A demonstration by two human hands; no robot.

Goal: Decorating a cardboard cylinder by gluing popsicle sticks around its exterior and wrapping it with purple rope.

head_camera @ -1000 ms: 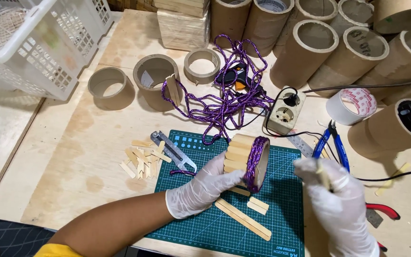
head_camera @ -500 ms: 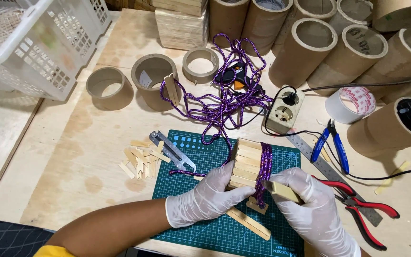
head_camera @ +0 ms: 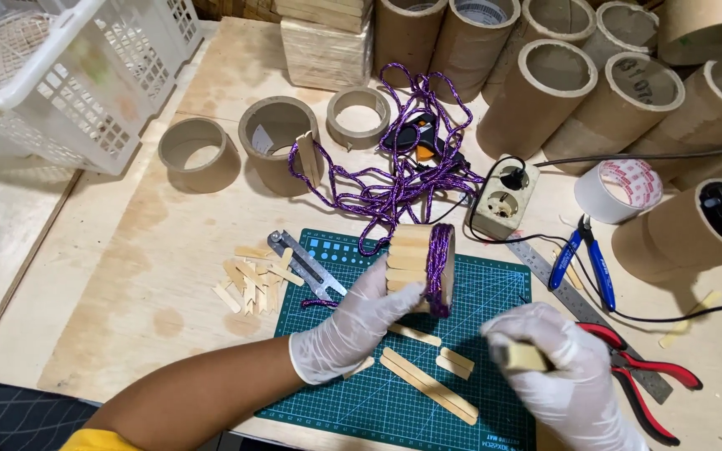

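Left hand point(head_camera: 353, 321), gloved in white, closed around a short cardboard ring clad in wooden sticks point(head_camera: 418, 266), thumb and fingers clamped on its near side; ring tipped on edge just above the hand, over the green cutting mat point(head_camera: 478, 292). Wound around the ring's right end, purple cord point(head_camera: 439, 266), trailing up and away into a loose tangle beyond the hand. Far side of the ring hidden; how the cord end is fixed, impossible to tell.

Right hand point(head_camera: 557, 367), also gloved, curled shut on a small pale wooden piece point(head_camera: 521, 357), only its near end showing, the rest buried in the fist; hand blurred, lower part cut off by the picture's bottom edge.

Between and below the hands, loose flat wooden sticks point(head_camera: 428, 384) on the mat. Left of the left hand, a metal cutter point(head_camera: 307, 266) and a heap of stick offcuts point(head_camera: 248, 276) on the surface. Right of the right hand, red-handled pliers point(head_camera: 645, 380), partly hidden behind the glove, beside a steel ruler point(head_camera: 561, 280).
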